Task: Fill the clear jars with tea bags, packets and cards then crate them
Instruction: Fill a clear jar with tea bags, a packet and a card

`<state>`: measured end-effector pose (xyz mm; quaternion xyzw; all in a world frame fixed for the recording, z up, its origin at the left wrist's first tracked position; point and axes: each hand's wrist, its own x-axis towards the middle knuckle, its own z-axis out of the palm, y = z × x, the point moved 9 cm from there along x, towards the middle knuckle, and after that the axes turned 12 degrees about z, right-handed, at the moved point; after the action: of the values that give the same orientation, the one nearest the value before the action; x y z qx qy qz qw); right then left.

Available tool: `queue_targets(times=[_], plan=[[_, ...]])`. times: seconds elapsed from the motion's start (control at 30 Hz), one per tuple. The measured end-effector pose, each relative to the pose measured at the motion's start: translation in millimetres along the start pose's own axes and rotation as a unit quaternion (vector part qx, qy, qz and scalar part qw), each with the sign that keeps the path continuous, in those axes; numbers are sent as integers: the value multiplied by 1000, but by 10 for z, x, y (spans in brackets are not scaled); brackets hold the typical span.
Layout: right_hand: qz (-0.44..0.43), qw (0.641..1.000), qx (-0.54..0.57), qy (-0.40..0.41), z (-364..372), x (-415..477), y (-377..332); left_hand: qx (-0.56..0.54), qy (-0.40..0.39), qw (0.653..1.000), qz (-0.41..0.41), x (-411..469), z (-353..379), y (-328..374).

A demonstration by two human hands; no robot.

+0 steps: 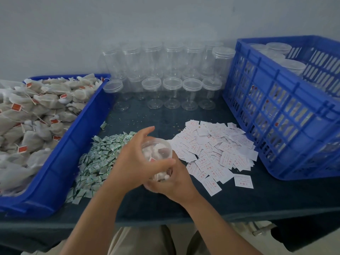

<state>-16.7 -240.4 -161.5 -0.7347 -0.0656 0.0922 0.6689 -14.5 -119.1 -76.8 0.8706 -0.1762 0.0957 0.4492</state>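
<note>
A dark bench (239, 199) stands against a pale wall and carries everything. On its left side lies a long blue tray (60, 162), which is heaped with tea bags (36, 111); many of them have a small red tag on a string. On the right side stands a blue crate (276, 111) with slotted walls, and inside it there are closed jars (292, 66) with clear lids. At the back, between the tray and the crate, empty jars (172, 85) stand in rows near the wall. In front of them, a wide pile of white cards (217, 150) with red print lies just beside the crate, and a pile of small green and white packets (97, 159) lies beside the tray. Between these two piles, above the bench, the person holds one clear jar (158, 150) with both hands; tea bags and a red tag show inside it. The left hand (132, 162) has its grip on the upper part, the thumb laid across the jar's side and the forefinger reaching up past it. The right hand (176, 184) has its grip closed round the jar's lower part from below.
</note>
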Motion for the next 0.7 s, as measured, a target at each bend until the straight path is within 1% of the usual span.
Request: queue_targets(times=[0.1,0.13,0.17,0.2,0.27,0.33,0.4,0.47,0.53,0.7], plan=[[12,999,1,-35,10,-19,16,-111,-107,988,14,64,23,-81],[14,999,-5,-35,12,-14,26,-144,-119,982,17,63,-5,-97],[12,999,-8,-29,10,-7,25,-157,-100,982,22,67,-58,-101],[9,1000,-9,-16,2,1,17,-157,-63,985,28,64,-112,-115],[10,1000,-12,17,-14,11,-1,-147,13,989,11,3,-136,-154],[3,998,-39,49,-25,2,-18,-95,56,994,-11,-89,-70,-114],[1,997,-57,45,-10,-8,-4,-54,87,995,-16,-135,-31,-63],[8,999,-37,12,2,-13,23,-79,87,993,-3,-126,-16,-46],[9,1000,-23,-10,-10,-11,20,-97,57,993,22,-81,-23,-10],[38,999,-11,-12,-39,20,66,-138,6,989,46,72,35,-69]])
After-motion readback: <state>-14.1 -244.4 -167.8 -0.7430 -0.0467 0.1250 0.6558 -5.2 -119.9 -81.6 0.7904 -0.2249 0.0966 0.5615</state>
